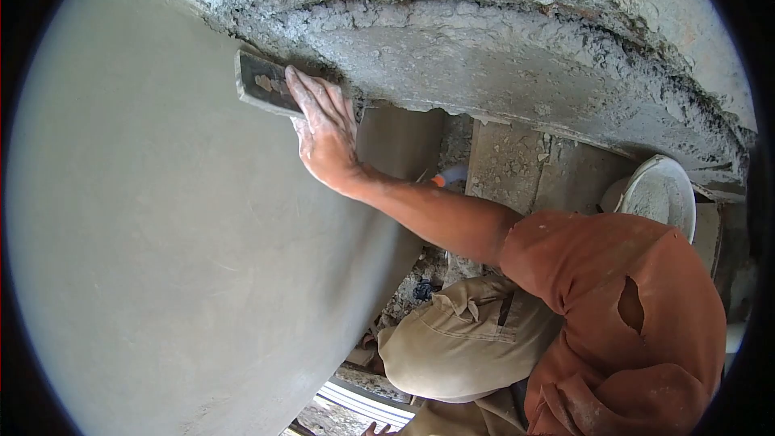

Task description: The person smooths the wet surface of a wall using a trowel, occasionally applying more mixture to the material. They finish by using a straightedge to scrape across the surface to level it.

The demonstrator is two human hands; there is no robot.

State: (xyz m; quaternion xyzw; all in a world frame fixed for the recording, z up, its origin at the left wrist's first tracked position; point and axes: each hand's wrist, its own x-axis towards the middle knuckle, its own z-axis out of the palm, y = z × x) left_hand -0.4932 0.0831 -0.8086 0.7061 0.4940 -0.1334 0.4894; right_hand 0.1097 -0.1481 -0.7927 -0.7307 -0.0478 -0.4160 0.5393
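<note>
Flat board [266, 83] held in right hand [327, 125], fingers close together, at smooth grey surface [178, 210]. Left hand [379, 430] mostly cut off; grip unclear.

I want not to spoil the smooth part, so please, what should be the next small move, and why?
Probably slide the flat tool slightly away from the rough grey material, keeping it level. The right hand lies on it, its upper edge is close to the rough part, and loose bits could perhaps scratch the smooth surface.

Loose crumbs [539, 148] on dusty boards [571, 182]
</note>
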